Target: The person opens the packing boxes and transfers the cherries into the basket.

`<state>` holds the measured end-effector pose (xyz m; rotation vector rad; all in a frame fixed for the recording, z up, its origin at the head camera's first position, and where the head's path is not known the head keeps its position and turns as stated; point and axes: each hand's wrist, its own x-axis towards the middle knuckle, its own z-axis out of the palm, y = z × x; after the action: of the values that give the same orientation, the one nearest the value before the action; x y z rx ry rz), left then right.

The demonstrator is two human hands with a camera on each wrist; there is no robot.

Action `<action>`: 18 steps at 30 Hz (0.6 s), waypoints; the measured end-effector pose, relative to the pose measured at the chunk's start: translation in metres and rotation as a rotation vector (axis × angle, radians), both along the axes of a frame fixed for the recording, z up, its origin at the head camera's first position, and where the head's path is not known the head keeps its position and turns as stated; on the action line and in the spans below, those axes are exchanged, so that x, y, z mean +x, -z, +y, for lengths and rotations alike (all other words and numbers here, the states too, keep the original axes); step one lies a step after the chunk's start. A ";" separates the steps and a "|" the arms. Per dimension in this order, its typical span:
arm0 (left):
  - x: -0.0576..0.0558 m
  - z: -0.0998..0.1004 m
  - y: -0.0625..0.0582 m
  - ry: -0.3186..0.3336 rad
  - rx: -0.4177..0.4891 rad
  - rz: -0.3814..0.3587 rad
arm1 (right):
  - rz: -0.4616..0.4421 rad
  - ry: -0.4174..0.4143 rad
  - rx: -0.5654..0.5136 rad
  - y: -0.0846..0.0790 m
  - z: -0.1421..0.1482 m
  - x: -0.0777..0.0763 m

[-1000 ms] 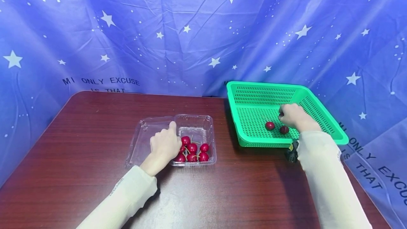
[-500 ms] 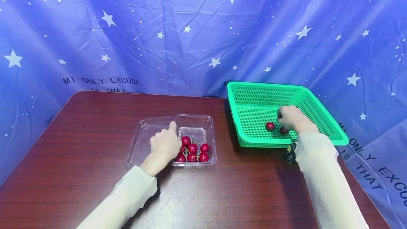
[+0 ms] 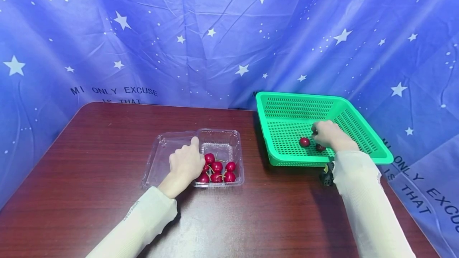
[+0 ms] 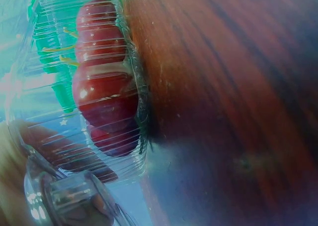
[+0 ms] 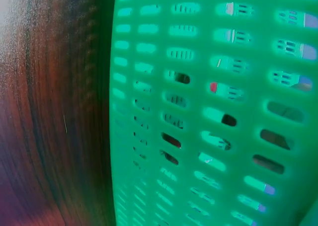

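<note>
My left hand [image 3: 185, 165] grips the left side of a clear plastic clamshell box [image 3: 234, 138], where its opened lid [image 3: 161, 158] joins it. Several red cherries [image 3: 216, 166] with stems lie in the near part of the box; the left wrist view shows cherries [image 4: 107, 87] through its ribbed wall. Inside the green basket [image 3: 287, 161], my right hand [image 3: 331, 133] reaches down with curled fingers, pinching a small dark cherry mostly hidden by them. Two cherries lie below the hand: a red cherry [image 3: 304, 142] and a darker cherry [image 3: 320, 147], partly covered by the hand.
A dark reddish wooden table [image 3: 229, 218] carries both containers. Behind and beside it hangs a blue curtain [image 3: 215, 63] with stars. A small black device [image 3: 327, 176] sits at my right wrist. The basket's slotted wall [image 5: 198, 102] fills most of the right wrist view.
My right hand has shifted slightly left and down inside the basket, covering more of the darker cherry. My left hand and the box have stayed put.
</note>
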<state>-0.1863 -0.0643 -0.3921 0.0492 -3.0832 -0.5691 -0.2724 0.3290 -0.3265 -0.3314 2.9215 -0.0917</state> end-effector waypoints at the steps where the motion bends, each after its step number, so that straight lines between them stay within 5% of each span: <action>1: 0.000 0.000 0.000 0.000 0.000 0.001 | 0.001 0.000 -0.002 0.001 0.000 0.000; 18: 0.000 0.000 0.000 0.002 0.001 0.002 | 0.009 -0.003 0.014 0.007 0.001 0.001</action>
<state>-0.1862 -0.0647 -0.3925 0.0450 -3.0819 -0.5708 -0.2713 0.3303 -0.3330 -0.3343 2.9296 -0.0700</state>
